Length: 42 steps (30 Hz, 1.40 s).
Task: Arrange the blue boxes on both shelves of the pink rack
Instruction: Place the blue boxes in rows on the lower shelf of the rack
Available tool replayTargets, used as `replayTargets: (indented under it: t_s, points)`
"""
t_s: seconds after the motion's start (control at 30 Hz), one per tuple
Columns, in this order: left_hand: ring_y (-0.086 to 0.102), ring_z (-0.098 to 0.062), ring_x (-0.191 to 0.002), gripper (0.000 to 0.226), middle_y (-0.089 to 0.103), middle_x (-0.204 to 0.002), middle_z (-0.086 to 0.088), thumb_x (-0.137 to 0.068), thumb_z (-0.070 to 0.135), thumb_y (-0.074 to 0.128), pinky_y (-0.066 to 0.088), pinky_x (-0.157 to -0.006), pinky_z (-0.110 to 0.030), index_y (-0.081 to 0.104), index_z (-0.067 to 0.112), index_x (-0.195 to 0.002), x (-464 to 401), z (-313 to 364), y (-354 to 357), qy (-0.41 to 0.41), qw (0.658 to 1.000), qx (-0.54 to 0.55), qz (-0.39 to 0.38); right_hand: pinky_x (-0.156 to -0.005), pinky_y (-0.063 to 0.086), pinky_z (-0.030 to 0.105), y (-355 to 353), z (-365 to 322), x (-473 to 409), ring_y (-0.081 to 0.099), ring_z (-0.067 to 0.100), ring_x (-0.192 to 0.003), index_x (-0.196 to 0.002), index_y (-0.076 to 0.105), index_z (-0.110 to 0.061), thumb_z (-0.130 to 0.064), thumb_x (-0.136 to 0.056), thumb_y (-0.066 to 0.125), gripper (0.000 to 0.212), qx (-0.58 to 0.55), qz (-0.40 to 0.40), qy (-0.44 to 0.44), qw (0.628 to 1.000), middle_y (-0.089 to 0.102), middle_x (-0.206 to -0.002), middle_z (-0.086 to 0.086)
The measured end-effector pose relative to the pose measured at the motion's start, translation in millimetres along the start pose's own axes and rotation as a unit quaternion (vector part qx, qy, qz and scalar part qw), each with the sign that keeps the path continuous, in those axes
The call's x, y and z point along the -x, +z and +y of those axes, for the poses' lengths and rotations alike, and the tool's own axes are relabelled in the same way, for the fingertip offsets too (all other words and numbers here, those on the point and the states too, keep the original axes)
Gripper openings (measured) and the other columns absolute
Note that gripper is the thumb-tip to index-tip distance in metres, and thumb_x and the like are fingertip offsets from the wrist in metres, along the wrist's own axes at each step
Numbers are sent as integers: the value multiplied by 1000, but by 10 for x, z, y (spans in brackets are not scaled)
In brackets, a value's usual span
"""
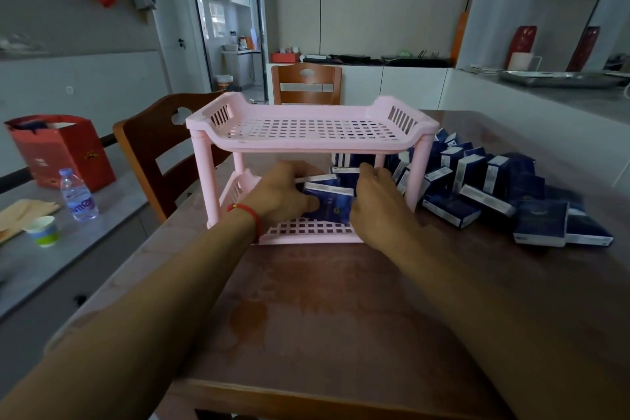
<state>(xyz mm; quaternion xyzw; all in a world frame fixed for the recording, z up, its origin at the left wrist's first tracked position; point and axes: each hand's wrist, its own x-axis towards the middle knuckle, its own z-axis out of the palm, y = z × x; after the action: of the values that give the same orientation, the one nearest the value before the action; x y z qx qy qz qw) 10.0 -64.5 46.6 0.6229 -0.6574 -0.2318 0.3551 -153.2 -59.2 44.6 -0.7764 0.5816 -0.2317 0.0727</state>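
The pink rack (308, 143) stands on the brown table (334, 310), with nothing on its top shelf. Both my hands reach into the lower shelf. My left hand (278, 196) grips the left side of a blue box (332, 206) standing on that shelf, thumb on its front. My right hand (378, 206) holds the right side of the same box. More blue boxes (344, 170) stand behind it on the lower shelf. A pile of blue boxes (494, 187) lies on the table right of the rack.
Two wooden chairs (160, 147) stand behind and left of the rack. On the grey counter at left stand a red gift bag (64, 153), a water bottle (77, 196) and a paper cup (43, 231). A white counter with a metal tray (559, 78) runs along the right.
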Motion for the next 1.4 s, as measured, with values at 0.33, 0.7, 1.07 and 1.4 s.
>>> replayTargets:
  t_s: [0.33, 0.7, 1.07, 1.4]
  points:
    - [60, -20, -108, 72, 60, -126, -4, -73, 3, 77, 55, -96, -40, 51, 19, -138, -83, -20, 245, 94, 994, -45, 16, -105, 40, 47, 103, 35, 206, 37, 32, -129, -139, 39, -3, -10, -84, 65, 61, 104, 37, -80, 991, 40, -136, 17]
    - [53, -21, -118, 92, 37, -146, -7, -72, 16, 88, 47, -88, -24, 37, 22, -148, -132, 31, 276, 78, 995, -54, 19, -118, 25, 50, 105, -16, -7, 12, 47, -145, -150, 18, 1, 1, -83, 69, 85, 172, -17, -29, 985, 11, -154, 32]
    - [55, -14, -103, 75, 58, -132, 3, -74, 7, 84, 45, -86, -21, 50, 16, -140, -251, 77, 304, 105, 992, -61, -41, -115, 25, 50, 84, -38, 26, 29, 48, -137, -146, 23, 9, 4, -91, 55, 63, 202, 33, -49, 978, 31, -144, 35]
    - [61, -22, -107, 79, 60, -130, 2, -63, 43, 79, 58, -92, -42, 53, 31, -136, -380, -73, 436, 111, 992, -52, -14, -117, 22, 52, 24, -53, 187, 18, 45, -143, -138, 40, 3, -15, -96, 54, 48, 154, -53, -41, 986, 29, -148, 32]
